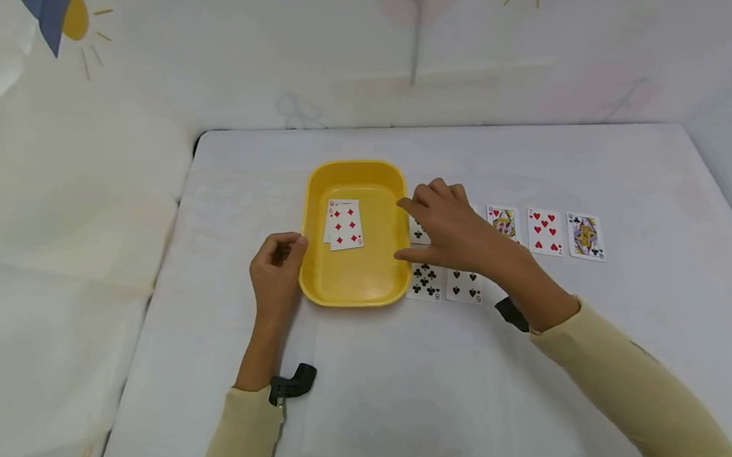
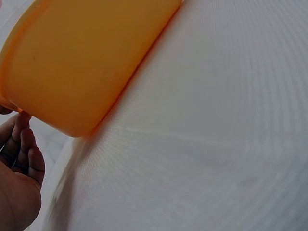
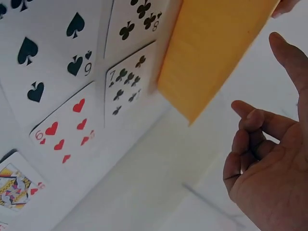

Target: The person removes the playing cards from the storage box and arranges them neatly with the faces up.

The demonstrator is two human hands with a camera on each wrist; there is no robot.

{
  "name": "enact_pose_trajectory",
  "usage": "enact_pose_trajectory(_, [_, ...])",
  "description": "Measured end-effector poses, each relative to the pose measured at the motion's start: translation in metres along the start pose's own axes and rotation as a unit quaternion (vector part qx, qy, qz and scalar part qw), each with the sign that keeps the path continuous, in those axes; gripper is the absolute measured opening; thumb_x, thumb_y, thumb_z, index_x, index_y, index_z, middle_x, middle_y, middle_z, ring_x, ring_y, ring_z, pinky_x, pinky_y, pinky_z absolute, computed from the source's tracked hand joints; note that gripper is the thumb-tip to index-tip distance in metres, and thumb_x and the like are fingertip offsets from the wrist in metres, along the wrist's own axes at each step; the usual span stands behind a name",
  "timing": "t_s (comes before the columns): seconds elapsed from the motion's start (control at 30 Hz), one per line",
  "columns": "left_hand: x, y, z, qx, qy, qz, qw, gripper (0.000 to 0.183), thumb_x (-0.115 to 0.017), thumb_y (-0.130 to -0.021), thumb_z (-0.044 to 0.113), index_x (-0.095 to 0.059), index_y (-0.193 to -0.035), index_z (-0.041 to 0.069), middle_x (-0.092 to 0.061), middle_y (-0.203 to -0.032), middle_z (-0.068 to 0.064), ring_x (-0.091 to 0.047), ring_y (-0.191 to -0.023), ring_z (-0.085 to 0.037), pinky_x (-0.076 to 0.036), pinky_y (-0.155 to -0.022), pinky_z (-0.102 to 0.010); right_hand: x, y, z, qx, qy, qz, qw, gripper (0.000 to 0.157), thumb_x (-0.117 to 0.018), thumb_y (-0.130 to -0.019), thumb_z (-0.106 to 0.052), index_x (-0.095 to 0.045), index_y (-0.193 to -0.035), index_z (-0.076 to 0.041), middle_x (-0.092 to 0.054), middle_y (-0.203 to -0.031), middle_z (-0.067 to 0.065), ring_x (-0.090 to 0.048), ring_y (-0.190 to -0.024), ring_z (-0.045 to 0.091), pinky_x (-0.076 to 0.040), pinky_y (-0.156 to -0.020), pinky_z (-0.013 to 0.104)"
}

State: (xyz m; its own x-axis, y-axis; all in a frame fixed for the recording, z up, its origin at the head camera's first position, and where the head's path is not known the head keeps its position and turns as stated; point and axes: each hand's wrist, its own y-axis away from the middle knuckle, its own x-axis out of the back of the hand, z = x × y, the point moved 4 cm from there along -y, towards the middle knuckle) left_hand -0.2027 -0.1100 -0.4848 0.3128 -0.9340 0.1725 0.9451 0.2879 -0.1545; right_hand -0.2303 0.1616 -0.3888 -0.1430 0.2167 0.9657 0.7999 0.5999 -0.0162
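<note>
A yellow plastic tray point(image 1: 378, 275) sits on the table, a six of diamonds point(image 1: 347, 225) lying in it over another card with a red corner mark. My left hand point(image 1: 274, 268) pinches the tray's left rim between thumb and fingers; the left wrist view shows its fingertips at the lip. My right hand point(image 1: 446, 223) is over the right rim, thumb and forefinger spread apart, its other fingers bent and nothing between them. Beneath it, partly covered, are a seven of clubs point(image 3: 126, 83) and a six of hearts point(image 3: 62, 130). An eight of clubs point(image 1: 426, 284) lies close beside the tray.
A spades card point(image 1: 464, 288) lies right of the eight. Farther right in the back row are a queen of hearts point(image 1: 502, 222), a seven of hearts point(image 1: 545, 232) and a queen of clubs point(image 1: 586, 237). Pale printed sheeting point(image 1: 257, 58) rises behind the table.
</note>
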Motion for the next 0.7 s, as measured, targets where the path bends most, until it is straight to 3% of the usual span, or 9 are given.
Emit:
enact_pose_trajectory(0.3, [-0.004,0.0,0.003,0.009,-0.005,0.002,0.9999,0.02,-0.069,-0.096,0.02,-0.071,-0.105,0.003,-0.066,-0.098,-0.01,-0.056,-0.086,-0.017,-0.046,-0.078,-0.025,-0.011,-0.034,-0.013,0.026,0.034,-0.02,0.999,0.079,-0.079,-0.08,-0.053,-0.058,-0.134,0.0,-0.051,-0.11,0.01,-0.037,-0.107,0.029,-0.029,-0.089,0.045])
enact_pose_trajectory(0.57, [-0.007,0.009,0.042,0.003,0.002,-0.01,0.9999,0.017,-0.066,-0.095,0.007,-0.068,-0.104,-0.008,-0.064,-0.095,-0.018,-0.055,-0.083,-0.015,-0.046,-0.077,-0.025,-0.026,-0.054,-0.017,0.028,0.061,-0.065,0.996,0.081,-0.078,-0.081,-0.056,-0.057,-0.134,0.0,-0.048,-0.11,0.01,-0.034,-0.106,0.029,-0.026,-0.089,0.043])
enact_pose_trajectory(0.7, [-0.007,0.01,0.046,0.002,0.002,-0.011,0.9999,0.017,-0.066,-0.096,0.007,-0.068,-0.104,-0.008,-0.064,-0.096,-0.018,-0.055,-0.083,-0.016,-0.046,-0.078,-0.025,-0.033,-0.065,-0.02,0.021,0.074,-0.09,0.993,0.084,-0.078,-0.079,-0.058,-0.055,-0.136,0.0,-0.047,-0.114,0.01,-0.033,-0.108,0.029,-0.026,-0.091,0.042])
